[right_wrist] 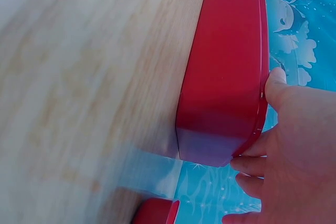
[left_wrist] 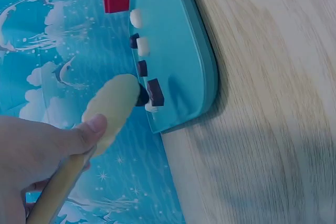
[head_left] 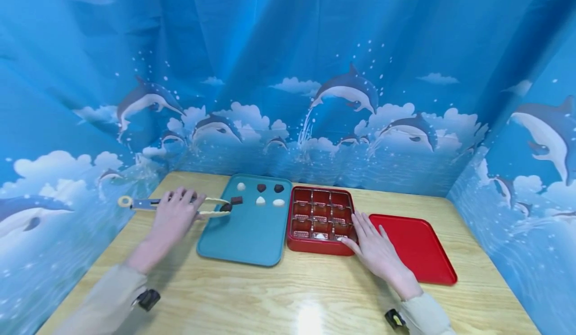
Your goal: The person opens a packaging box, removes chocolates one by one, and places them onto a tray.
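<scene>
My left hand grips cream tongs with a blue handle, thumb pressed on one arm. The tong tips close round a dark chocolate at the left edge of the teal tray. A dark square chocolate lies right beside it. My right hand rests with straight fingers against the right side of the red compartment box. A white piece sits in a front compartment.
Several more white and dark chocolates lie along the tray's far end. The red lid lies flat to the right of the box, on the wooden table. Blue dolphin-print curtains enclose the table on three sides.
</scene>
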{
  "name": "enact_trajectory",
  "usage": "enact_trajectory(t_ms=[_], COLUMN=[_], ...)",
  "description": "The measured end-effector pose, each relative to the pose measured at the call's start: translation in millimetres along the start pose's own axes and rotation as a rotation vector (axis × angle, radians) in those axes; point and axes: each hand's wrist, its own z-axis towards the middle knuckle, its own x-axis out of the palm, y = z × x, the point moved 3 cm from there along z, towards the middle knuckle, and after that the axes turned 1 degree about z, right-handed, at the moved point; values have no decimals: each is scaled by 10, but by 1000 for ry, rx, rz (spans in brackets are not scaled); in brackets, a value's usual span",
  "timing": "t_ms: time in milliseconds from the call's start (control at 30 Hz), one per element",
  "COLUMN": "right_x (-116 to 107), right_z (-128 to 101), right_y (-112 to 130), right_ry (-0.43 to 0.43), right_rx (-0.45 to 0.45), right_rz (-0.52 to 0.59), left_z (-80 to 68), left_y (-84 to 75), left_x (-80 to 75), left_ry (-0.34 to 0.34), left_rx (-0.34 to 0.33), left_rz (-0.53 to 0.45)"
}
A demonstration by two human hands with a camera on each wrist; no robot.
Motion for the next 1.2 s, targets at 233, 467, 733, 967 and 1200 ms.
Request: enact_trajectory(t_ms=[233,467,733,967,1200], right_x=[6,31,14,1,10], right_z=[8,10,-2,-6,4], right_y=[-7,14,26,7,1], right_ry=[-2,-1,-7,-4,-11], right_rx=[2,0,1,4,1], right_rz=[0,9,5,8,9], left_z=[12,77,99,183,344], left_y=[-41,-115,-111,-200,-390], left_x=[79,142,96,-12,-56], left_ry=[-38,42,164,77,53], left_rx=[106,108,45,57,65], left_rz=[109,140,98,63,48])
